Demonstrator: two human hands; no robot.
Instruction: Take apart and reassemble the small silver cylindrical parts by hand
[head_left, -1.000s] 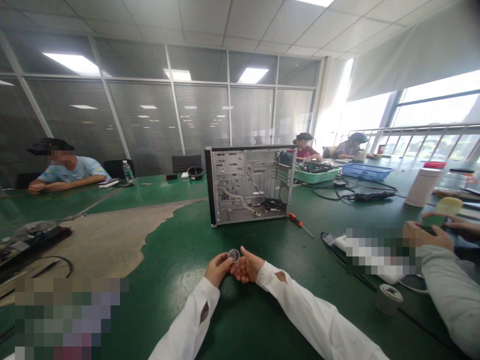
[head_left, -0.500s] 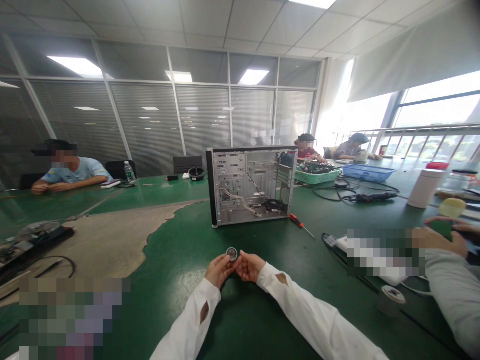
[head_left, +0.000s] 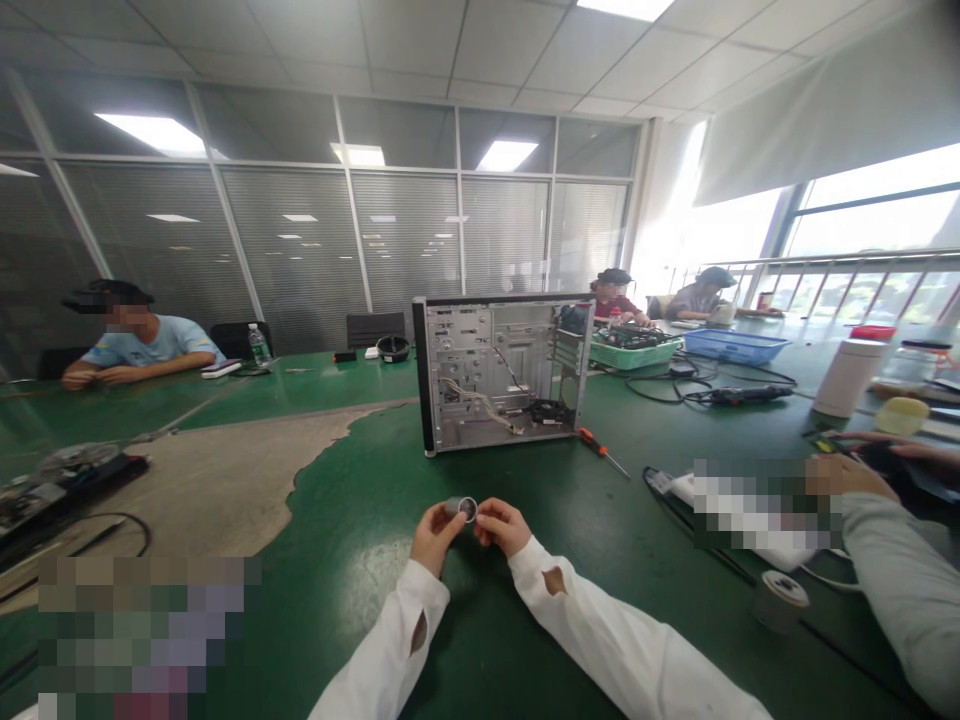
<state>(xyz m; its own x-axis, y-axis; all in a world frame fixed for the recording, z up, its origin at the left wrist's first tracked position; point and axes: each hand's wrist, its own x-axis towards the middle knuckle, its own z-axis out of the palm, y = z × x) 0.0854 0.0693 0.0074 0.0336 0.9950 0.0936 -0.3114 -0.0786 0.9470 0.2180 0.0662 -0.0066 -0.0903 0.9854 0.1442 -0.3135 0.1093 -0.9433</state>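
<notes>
My left hand [head_left: 435, 537] is closed around a small round container [head_left: 459, 507], greyish with a pale rim, tipped so that its mouth faces right and toward me. What lies inside is too small to name. Close to that rim, the fingers of my right hand [head_left: 501, 526] are pinched together, and anything between them is hidden. Beyond both hands stands a computer case [head_left: 502, 375] with its side off, showing loose cables and a black fan. A screwdriver [head_left: 600, 450] with an orange and black handle lies at its lower right corner.
On the right are a power strip [head_left: 765, 520], a small jar [head_left: 784, 600], a white bottle [head_left: 855, 370] and a neighbour's hand [head_left: 847, 475]. Green [head_left: 637, 352] and blue baskets [head_left: 735, 345] stand farther back. Electronic parts [head_left: 71, 480] lie at left on the green table.
The container has tilted so its side shows and its mouth turns more rightward. My right hand's fingers have come closer to its rim. The neighbour's hands at right have shifted.
</notes>
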